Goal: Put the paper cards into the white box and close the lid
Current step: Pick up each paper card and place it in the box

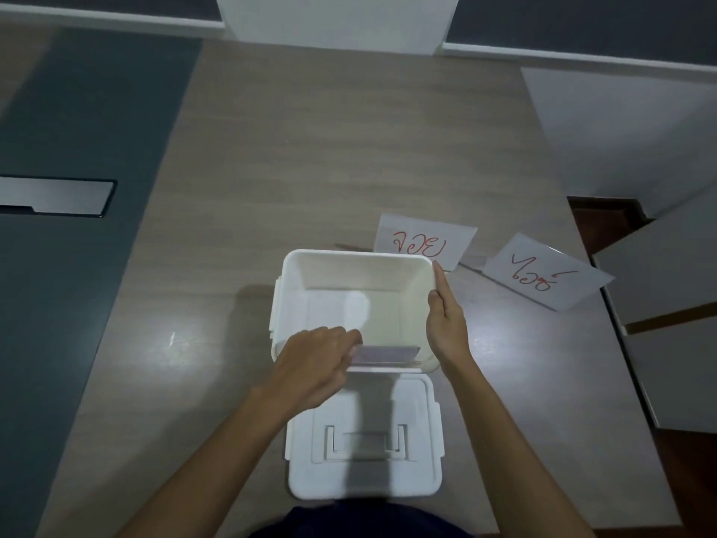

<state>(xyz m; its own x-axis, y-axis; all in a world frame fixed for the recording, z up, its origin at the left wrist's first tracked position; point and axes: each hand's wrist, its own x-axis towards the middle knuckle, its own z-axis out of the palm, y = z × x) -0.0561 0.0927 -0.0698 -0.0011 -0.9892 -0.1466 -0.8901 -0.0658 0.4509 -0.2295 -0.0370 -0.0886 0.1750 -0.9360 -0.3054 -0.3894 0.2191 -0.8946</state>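
Observation:
The white box (349, 262) stands open in the middle of the table. Its lid (364, 436) lies flat on the table just in front of it, nearest me. My left hand (318, 363) reaches over the box's near rim and holds a paper card (384, 353) against the inside of the near wall. My right hand (446, 320) rests flat against the box's right wall, fingers straight and pointing away from me. Two more white cards with red writing lie behind the box: one (423, 242) just past its far right corner, the other (547, 271) further right.
The wooden table (310, 149) has a dark grey strip on the left with a recessed cable hatch (58, 196). White cabinet fronts (667, 273) stand beyond the table's right edge. A white post (337, 21) rises at the far edge.

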